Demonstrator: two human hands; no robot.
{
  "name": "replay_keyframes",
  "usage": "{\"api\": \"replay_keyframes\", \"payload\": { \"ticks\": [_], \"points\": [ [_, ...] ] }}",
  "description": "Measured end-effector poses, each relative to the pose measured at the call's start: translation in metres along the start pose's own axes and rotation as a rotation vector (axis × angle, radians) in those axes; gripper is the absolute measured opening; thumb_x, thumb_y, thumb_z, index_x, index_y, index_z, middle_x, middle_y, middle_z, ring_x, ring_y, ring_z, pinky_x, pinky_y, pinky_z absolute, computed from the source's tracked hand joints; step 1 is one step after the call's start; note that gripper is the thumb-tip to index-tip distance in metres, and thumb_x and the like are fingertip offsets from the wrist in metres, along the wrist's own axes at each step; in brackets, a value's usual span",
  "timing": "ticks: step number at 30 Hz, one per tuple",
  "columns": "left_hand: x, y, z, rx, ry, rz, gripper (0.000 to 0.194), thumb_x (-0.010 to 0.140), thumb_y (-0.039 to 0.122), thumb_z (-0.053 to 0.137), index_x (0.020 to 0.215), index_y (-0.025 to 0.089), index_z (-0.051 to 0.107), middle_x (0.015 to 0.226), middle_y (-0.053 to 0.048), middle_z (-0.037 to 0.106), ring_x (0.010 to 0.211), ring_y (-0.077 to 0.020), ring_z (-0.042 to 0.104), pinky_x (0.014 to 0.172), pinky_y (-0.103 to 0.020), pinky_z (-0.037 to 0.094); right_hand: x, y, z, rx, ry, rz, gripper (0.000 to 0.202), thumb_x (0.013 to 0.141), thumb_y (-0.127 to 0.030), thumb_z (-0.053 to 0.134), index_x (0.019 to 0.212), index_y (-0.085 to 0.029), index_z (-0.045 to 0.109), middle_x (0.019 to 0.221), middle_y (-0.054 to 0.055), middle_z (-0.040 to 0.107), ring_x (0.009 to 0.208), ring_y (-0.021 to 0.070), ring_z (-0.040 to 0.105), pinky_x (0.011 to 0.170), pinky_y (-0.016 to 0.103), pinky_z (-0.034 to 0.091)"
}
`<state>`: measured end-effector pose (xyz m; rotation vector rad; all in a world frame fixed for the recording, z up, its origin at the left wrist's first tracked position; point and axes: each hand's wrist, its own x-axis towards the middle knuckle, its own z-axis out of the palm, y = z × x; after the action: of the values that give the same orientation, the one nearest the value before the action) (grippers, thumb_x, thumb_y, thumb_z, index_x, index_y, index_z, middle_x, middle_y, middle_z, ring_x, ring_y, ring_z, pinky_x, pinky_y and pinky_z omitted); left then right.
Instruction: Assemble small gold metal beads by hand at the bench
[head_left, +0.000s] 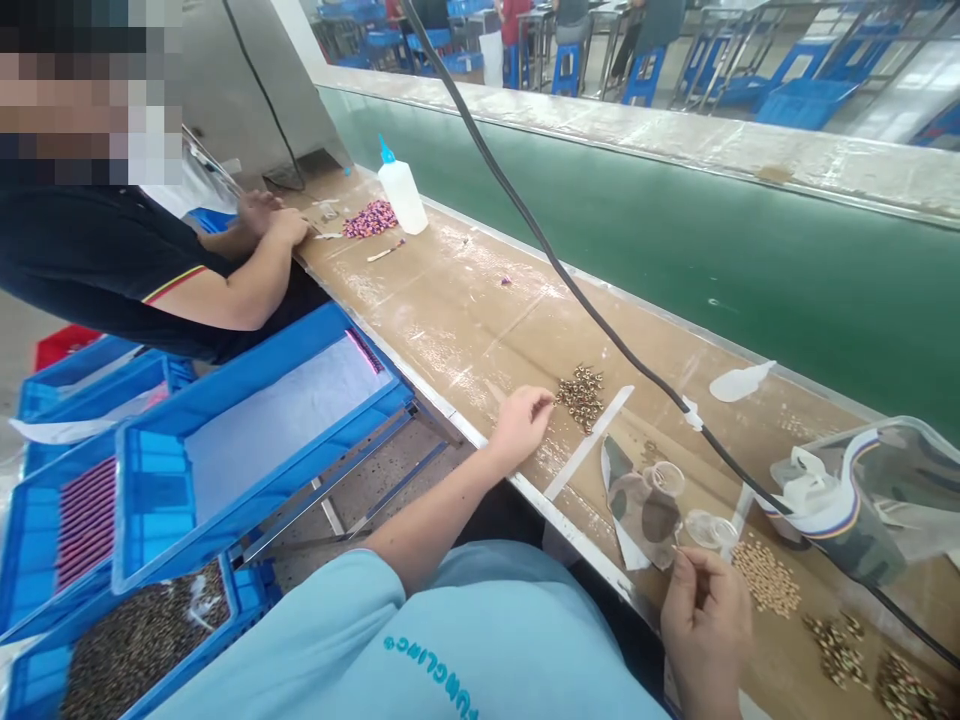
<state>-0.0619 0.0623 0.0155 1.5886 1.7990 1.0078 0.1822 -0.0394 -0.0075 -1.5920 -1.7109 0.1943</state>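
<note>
Workbench [450, 310], brown-topped, runs diag. from 10 to 4 o'clock. Co-worker [112, 260], dark short sleeves, is at its 10 o'clock end, hands at bench edge. Blue tray [154, 500] w/ pale liner lies at 9 o'clock of wearer's L hand; camo bag [874, 540] rests on bench at R hand's 2 o'clock.

L hand [521, 425]: thumb & index drawn together at tips, right at near edge of dark-gold pile [581, 397]; pile's bulk lies at 2 o'clock of hand, outside the grip. Whether a piece sits btwn the tips: can't tell.

R hand [705, 620]: thumb & index pressed together, other fingers curled; contents, if any, too small to make out. Tan bead pile [765, 575] lies loose on bench just beside, approx. 3 o'clock of fingertips. Two further dark-gold heaps [836, 648] sit past it at 4 o'clock of the tips, well apart from the grip.

White bottle [405, 195], blue cap, stands at 11 o'clock on bench, next to pink-purple pile [370, 219]. Clear cups [711, 530], smallest items here, lie near R fingertips, approx. 12 to 1 o'clock.
</note>
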Motion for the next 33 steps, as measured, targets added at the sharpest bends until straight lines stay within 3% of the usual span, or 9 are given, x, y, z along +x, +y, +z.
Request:
{"api": "replay_keyframes", "payload": {
  "ticks": [5, 9, 18, 23, 28, 33],
  "points": [
    [0.015, -0.002, 0.0, 0.228, -0.033, -0.031, 0.003, 0.08, 0.016, 0.058, 0.079, 0.016, 0.061, 0.086, -0.007, 0.061, 0.091, -0.0206, 0.056, 0.088, -0.036, 0.044, -0.002, 0.002, 0.001, -0.021, 0.006, -0.03, 0.029, 0.093, -0.042, 0.039, 0.081, -0.019, 0.052, 0.074, 0.005, 0.056, 0.072, 0.0179, 0.051, 0.066, 0.031, 0.036],
    [0.015, 0.002, 0.006, 0.326, -0.058, -0.014, 0.008, 0.079, 0.012, 0.055, 0.074, 0.017, 0.058, 0.086, -0.007, 0.061, 0.092, -0.0224, 0.055, 0.09, -0.038, 0.042, -0.002, 0.0, 0.0, -0.033, 0.008, -0.029, 0.023, 0.092, -0.035, 0.041, 0.081, -0.019, 0.052, 0.073, 0.003, 0.055, 0.071, 0.0167, 0.051, 0.066, 0.03, 0.036],
    [0.022, -0.005, 0.0, 0.226, -0.042, -0.064, 0.018, 0.077, 0.004, 0.047, 0.08, 0.018, 0.058, 0.086, -0.006, 0.061, 0.089, -0.0197, 0.058, 0.085, -0.034, 0.045, -0.004, 0.002, 0.0, 0.008, -0.016, 0.049, 0.025, 0.091, -0.039, 0.042, 0.082, -0.019, 0.053, 0.075, 0.004, 0.055, 0.071, 0.0173, 0.051, 0.066, 0.03, 0.036],
    [0.025, 0.002, 0.003, 0.251, -0.087, -0.064, 0.004, 0.08, 0.016, 0.056, 0.076, 0.017, 0.058, 0.082, -0.006, 0.06, 0.088, -0.0212, 0.057, 0.085, -0.036, 0.044, -0.003, 0.002, 0.0, 0.003, -0.014, 0.027, 0.028, 0.092, -0.042, 0.041, 0.08, -0.019, 0.053, 0.073, 0.004, 0.054, 0.071, 0.0174, 0.05, 0.065, 0.03, 0.035],
    [0.023, 0.012, 0.009, 0.305, -0.065, -0.102, 0.008, 0.079, 0.024, 0.06, 0.078, 0.018, 0.056, 0.085, -0.007, 0.059, 0.088, -0.0228, 0.055, 0.084, -0.037, 0.043, -0.002, 0.0, -0.001, -0.011, -0.023, 0.046, 0.027, 0.092, -0.041, 0.04, 0.082, -0.019, 0.053, 0.075, 0.004, 0.054, 0.072, 0.0176, 0.051, 0.066, 0.03, 0.035],
    [0.024, 0.009, 0.007, 0.293, -0.037, -0.106, 0.009, 0.082, 0.014, 0.052, 0.074, 0.018, 0.055, 0.081, -0.006, 0.057, 0.087, -0.0206, 0.055, 0.083, -0.035, 0.043, -0.004, 0.001, 0.0, 0.004, -0.015, 0.058, 0.025, 0.091, -0.04, 0.041, 0.083, -0.019, 0.053, 0.075, 0.004, 0.054, 0.072, 0.0175, 0.05, 0.067, 0.03, 0.036]
  ]
}}
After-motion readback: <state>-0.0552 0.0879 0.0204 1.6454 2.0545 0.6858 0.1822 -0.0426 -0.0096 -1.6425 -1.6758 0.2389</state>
